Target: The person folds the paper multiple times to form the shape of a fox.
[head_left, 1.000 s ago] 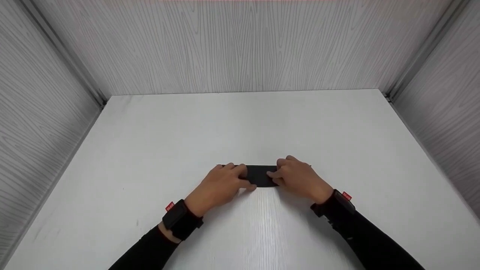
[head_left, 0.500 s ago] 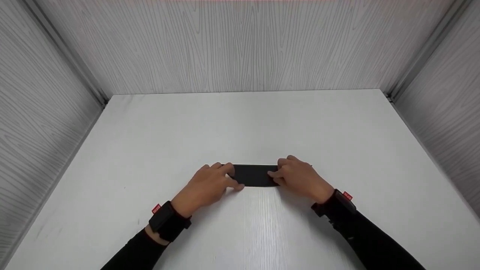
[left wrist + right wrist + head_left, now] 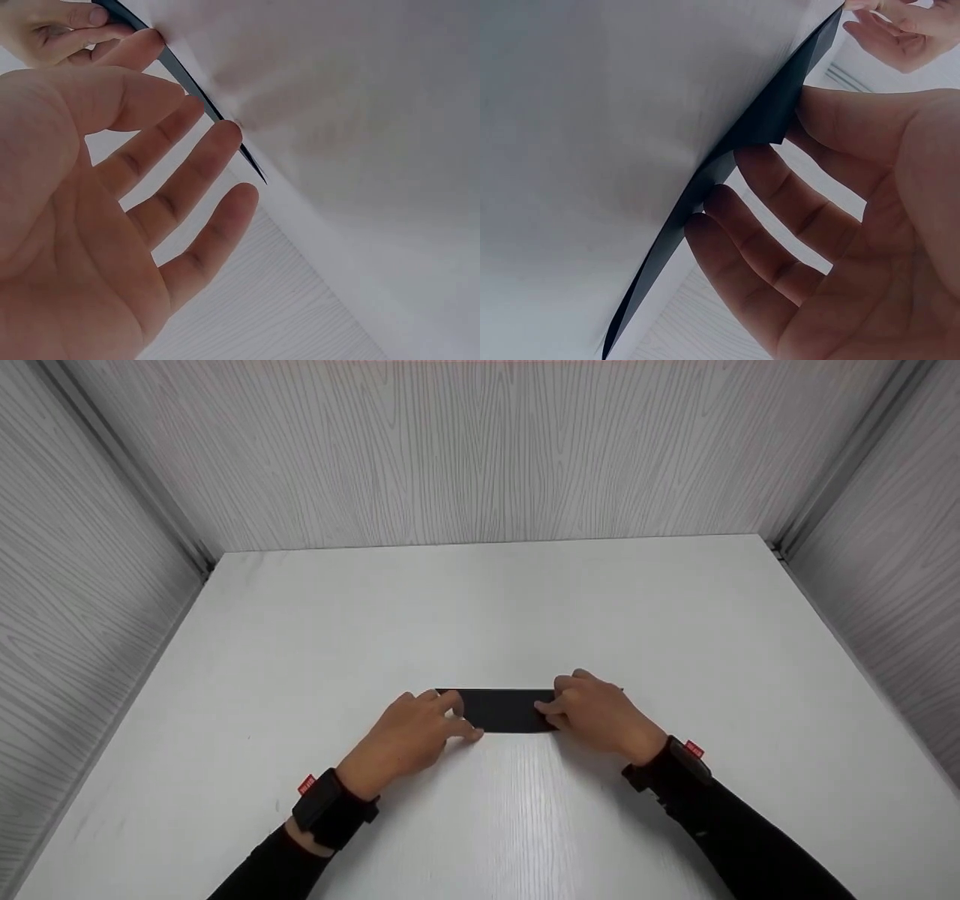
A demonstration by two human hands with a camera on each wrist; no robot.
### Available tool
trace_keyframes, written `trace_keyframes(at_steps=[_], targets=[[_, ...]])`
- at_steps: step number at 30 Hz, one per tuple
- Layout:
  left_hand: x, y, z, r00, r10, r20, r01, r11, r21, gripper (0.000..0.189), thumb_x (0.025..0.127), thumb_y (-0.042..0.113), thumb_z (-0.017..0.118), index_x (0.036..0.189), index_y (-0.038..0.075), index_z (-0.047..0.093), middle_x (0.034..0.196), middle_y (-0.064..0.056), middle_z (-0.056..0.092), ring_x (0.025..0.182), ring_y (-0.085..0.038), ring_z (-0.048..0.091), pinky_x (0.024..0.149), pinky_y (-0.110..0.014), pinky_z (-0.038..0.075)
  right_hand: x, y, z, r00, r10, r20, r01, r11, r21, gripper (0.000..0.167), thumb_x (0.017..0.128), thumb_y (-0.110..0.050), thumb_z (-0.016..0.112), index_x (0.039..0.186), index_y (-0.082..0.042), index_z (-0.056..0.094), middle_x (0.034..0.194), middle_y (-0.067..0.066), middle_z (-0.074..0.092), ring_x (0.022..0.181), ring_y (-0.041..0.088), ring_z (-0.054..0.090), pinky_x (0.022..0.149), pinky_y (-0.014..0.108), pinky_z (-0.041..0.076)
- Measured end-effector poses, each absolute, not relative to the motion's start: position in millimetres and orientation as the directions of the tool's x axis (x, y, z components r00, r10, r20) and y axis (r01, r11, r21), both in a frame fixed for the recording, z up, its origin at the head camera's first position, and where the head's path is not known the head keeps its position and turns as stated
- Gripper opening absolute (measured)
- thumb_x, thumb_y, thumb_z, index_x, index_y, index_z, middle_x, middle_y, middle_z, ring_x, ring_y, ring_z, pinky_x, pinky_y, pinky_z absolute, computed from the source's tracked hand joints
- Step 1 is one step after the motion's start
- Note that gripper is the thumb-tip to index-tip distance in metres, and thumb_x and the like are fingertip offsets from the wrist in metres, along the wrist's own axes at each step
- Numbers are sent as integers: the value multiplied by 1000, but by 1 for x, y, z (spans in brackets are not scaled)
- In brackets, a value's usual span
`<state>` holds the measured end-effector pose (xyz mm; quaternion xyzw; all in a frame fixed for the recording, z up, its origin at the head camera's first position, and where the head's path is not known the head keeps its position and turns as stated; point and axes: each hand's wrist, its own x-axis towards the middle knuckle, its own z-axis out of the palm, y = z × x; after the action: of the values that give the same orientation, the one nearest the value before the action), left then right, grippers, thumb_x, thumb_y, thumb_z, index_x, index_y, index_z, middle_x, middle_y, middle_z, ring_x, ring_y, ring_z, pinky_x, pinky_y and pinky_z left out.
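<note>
Head cam first, from my end: one dark sheet (image 3: pixel 501 711) lies on the one white table (image 3: pixel 480 615), between two hands. The left hand (image 3: pixel 409 735) has loosely spread fingers touching the left end; the right hand (image 3: pixel 600 716) is bent over the other end. I also count two black wristbands (image 3: pixel 335 810), two red tags (image 3: pixel 307 784) and three wood-grain panels (image 3: pixel 480 450).

Left wrist cam: fingers fairly straight, tips by the edge, nothing gripped. With a touch that light, I'd worry about the sheet swinging if the right side tugs.

Right wrist cam: thumb and index look to be pinching one raised flap (image 3: pixel 765 124), other three fingers along the edge. Uneven pressure there could leave a crooked crease, I reckon.
</note>
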<state>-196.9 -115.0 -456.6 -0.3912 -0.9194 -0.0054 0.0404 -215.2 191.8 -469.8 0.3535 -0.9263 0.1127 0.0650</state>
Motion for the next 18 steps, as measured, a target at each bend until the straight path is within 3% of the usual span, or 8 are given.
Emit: trace_keyframes(at_steps=[5,10,18], targets=[[-198,-117,-451,-687,724,56,724,689,-22,44,93,-5,73,116,32,83,116,-1,72,103,-24,70,73,-36,53,-216,190,-468,-739,-644,199,-673,721,-167,20,100,-10,73,117,-13,84,83,6,61,78,26,56,57,30,50],[-203,-114,-445,-682,727,80,731,679,63,33,90,-5,76,107,23,85,104,1,77,92,-21,74,78,-39,57,-217,189,-468,-745,-642,183,-667,725,-173,20,101,-11,72,118,-13,83,85,8,62,78,26,55,58,32,50],[-221,-87,-453,-663,733,152,749,647,143,37,94,4,77,125,24,80,92,-4,71,77,-21,67,69,-36,56,-216,190,-468,-751,-640,163,-660,737,-147,24,99,-6,72,119,-15,83,90,10,65,84,29,59,64,40,58]])
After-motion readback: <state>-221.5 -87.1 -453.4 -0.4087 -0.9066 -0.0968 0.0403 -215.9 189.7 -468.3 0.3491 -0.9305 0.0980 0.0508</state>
